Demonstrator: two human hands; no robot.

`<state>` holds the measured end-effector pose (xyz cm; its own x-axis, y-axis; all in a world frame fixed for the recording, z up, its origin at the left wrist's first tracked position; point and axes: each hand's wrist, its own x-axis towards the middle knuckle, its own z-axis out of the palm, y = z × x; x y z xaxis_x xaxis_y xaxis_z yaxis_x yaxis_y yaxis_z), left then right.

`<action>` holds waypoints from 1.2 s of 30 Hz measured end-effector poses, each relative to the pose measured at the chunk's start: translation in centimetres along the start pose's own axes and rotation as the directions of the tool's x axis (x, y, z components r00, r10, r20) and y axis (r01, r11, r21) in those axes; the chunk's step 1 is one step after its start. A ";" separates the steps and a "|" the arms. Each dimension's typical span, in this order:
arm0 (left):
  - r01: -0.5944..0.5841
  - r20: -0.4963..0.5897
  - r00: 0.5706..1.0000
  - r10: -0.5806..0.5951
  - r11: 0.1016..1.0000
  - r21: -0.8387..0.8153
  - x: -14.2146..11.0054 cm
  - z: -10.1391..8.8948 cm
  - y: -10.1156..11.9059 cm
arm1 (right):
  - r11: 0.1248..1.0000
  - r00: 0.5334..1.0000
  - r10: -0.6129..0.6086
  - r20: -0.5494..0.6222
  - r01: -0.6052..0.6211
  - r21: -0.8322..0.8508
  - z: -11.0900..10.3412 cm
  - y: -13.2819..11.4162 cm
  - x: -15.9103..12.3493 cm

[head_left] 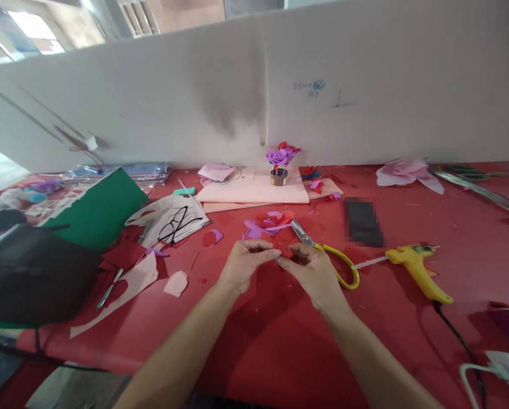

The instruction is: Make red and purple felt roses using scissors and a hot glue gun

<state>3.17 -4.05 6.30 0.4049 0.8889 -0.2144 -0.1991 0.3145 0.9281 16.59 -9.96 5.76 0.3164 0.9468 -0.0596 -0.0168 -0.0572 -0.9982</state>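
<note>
Both hands are closed in fingertip pinches on a small red paper piece, held over the worktop around the middle of the view. The left hand grips it from the 9 o'clock side, the right hand from the 3 o'clock side — thumbs nearly meeting at its near edge.

Taking the hands as the centre of the dial, the red and purple petals lie just past them at 12 o'clock. Farther that way, the flower pot stands upright on the pale pink sheets, inside their far edge and near the white panel.

The scissors sit tight beside the right hand, blades towards 1 o'clock and yellow handles towards 4 (little sideways room there). The glue gun lies at 3 o'clock, its glue stick reaching back close to the handles; a dark, pixelated object rests at 2.

At 9 to 10 o'clock are the glasses, a pink petal, a curved pink offcut and a tilted green sheet. The broadest open room — plain red surface — runs from 5 to 7 o'clock, between and beside the forearms.
</note>
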 end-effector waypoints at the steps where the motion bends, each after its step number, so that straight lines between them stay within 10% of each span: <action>1: 0.000 -0.016 1.000 -0.001 1.000 -0.005 0.0 0.0 0.0 | 0.999 1.000 -0.021 0.004 0.021 -0.044 0.0 0.0 -0.1; 8: -0.045 -0.072 0.996 0.044 0.999 -0.017 0.1 0.1 -0.3 | 0.985 0.996 -0.091 0.016 0.092 -0.149 0.1 0.2 -0.5; 16: -0.070 0.152 0.986 0.062 0.996 0.049 0.0 -0.6 0.3 | 1.000 0.991 -0.022 0.129 0.022 0.003 -0.2 0.7 -0.1; 28: -0.041 -0.077 0.996 0.039 0.999 -0.025 0.1 0.0 -0.1 | 0.990 0.999 -0.038 0.034 0.042 -0.136 0.4 0.0 -0.6; 36: 0.007 0.158 0.987 -0.016 0.998 0.056 0.2 -1.1 0.4 | 0.993 0.987 0.024 0.160 -0.042 0.107 0.0 0.8 -0.1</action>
<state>2.20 -3.43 6.27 0.5438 0.8201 -0.1780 -0.1460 0.3013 0.9423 16.54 -10.07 4.99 0.1599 0.9836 -0.0835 -0.1313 -0.0626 -0.9894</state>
